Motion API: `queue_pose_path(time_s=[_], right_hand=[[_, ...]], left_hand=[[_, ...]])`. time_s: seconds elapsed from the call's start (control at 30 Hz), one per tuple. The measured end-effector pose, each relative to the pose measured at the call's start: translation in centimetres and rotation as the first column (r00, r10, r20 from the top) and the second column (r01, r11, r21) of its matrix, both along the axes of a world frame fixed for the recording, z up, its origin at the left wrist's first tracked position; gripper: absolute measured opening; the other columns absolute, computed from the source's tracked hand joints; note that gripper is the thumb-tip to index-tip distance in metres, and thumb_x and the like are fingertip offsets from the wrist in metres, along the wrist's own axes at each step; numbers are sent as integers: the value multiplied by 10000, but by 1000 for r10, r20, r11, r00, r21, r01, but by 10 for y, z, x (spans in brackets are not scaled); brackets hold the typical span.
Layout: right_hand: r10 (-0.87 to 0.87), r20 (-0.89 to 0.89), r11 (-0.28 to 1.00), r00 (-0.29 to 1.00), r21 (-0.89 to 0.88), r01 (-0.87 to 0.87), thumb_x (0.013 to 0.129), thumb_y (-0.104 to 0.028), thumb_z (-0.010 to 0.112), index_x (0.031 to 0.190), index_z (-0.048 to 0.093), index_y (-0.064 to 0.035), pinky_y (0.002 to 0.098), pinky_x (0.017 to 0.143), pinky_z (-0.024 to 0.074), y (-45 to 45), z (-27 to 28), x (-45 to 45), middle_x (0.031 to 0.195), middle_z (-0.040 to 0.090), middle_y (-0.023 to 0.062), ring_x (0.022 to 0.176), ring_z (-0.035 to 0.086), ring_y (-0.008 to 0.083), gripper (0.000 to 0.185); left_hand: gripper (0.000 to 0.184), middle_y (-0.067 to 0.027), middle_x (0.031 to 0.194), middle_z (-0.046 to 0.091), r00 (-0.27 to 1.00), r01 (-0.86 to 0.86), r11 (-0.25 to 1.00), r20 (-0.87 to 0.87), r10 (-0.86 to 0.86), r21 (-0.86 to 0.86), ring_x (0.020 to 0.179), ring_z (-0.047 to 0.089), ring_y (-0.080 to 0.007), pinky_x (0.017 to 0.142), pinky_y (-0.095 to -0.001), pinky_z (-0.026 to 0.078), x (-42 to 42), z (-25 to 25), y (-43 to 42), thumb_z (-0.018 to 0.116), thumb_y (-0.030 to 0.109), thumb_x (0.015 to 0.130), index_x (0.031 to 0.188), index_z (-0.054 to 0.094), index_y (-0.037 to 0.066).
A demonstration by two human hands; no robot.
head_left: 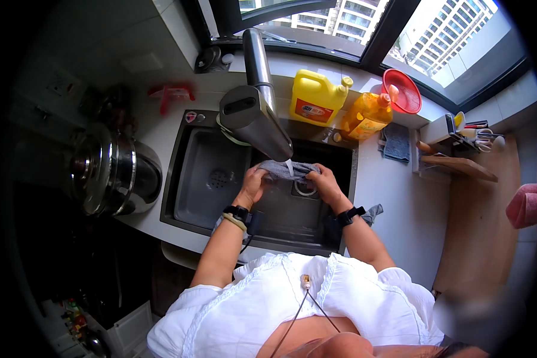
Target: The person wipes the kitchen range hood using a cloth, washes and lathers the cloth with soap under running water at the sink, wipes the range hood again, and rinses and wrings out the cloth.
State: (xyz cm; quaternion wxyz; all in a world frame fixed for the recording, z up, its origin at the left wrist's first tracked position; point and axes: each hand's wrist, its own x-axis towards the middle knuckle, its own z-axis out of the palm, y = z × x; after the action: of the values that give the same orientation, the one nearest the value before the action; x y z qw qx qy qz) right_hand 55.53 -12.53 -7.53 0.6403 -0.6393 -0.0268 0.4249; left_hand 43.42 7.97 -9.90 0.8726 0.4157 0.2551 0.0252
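A grey cloth (283,170) is stretched between my two hands over the right basin of the sink (268,224). My left hand (253,184) grips its left end, fingers closed round it. The right end is gripped by my right hand (325,184). Water runs from the faucet (258,122) onto the middle of the cloth. Below, the basin's drain (304,190) shows in part.
Behind the sink stand a yellow jug (316,98), an orange soap bottle (367,116) and a red strainer (401,90). A folded grey-blue cloth (395,143) lies on the right counter, near a knife holder (444,134). A large steel pot (140,176) stands at left.
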Motion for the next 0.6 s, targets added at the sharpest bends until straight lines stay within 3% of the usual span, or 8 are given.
queue_pose_path(time_s=[0.17,0.2,0.27,0.3,0.37,0.4,0.47,0.6], right_hand=[[1,-616,918,788,313,244,877,-415,541,1177,562,-128,555,928,401,10,-27,-31,1102,574,54,963,532,231,415],[143,-643,891,753,414,184,883,-558,478,1248,518,-161,617,986,310,12,-24,-37,1169,564,50,1054,517,270,541],[111,-686,819,719,473,324,886,-555,478,1268,499,-162,619,1001,293,23,-6,-52,1187,559,51,1106,495,288,549],[102,-707,775,700,498,390,887,-554,478,1278,489,-162,621,1009,285,27,2,-56,1197,556,52,1132,484,297,554],[79,-715,755,695,498,427,906,-489,490,1235,521,-155,548,992,338,29,-16,-49,1202,557,53,1158,477,266,470],[38,-725,767,688,462,444,910,-469,495,1221,530,-154,520,978,359,29,-22,-45,1202,556,52,1150,482,253,445],[-11,-690,834,724,393,387,917,-401,517,1156,568,-157,393,906,417,28,-14,-39,1163,574,37,1087,515,192,345],[-37,-678,872,734,336,355,913,-428,529,1042,610,-163,309,738,506,31,-9,-46,973,651,-4,882,617,148,306]], left_hand=[[320,-98,1063,625,971,-62,897,181,155,-437,964,616,-227,847,-375,520,14,-4,-24,414,69,862,1143,559,16],[340,-103,1068,622,974,-58,913,179,140,-403,971,612,-226,857,-372,514,17,6,-31,414,67,855,1164,546,7],[386,-113,1080,615,977,-54,943,176,118,-327,984,606,-224,879,-364,503,21,23,-42,414,63,842,1205,519,-12],[438,-117,1086,612,987,-15,966,154,56,-257,975,607,-217,862,-343,502,23,14,-41,455,63,807,1236,507,-3],[465,-163,1191,548,992,71,946,80,-101,317,1043,571,-271,884,-359,475,22,14,-39,516,102,800,1257,500,18],[468,-177,1220,518,990,25,742,85,-110,670,1066,551,-296,896,-370,462,20,25,-42,537,131,808,1261,497,22],[481,-206,1276,457,987,-96,9,96,-128,995,1111,511,-345,920,-390,435,15,46,-47,578,191,825,1270,491,31],[520,-221,1174,461,986,-58,183,86,-146,981,1040,503,-407,862,-434,438,6,34,-66,569,366,877,1259,475,26]])
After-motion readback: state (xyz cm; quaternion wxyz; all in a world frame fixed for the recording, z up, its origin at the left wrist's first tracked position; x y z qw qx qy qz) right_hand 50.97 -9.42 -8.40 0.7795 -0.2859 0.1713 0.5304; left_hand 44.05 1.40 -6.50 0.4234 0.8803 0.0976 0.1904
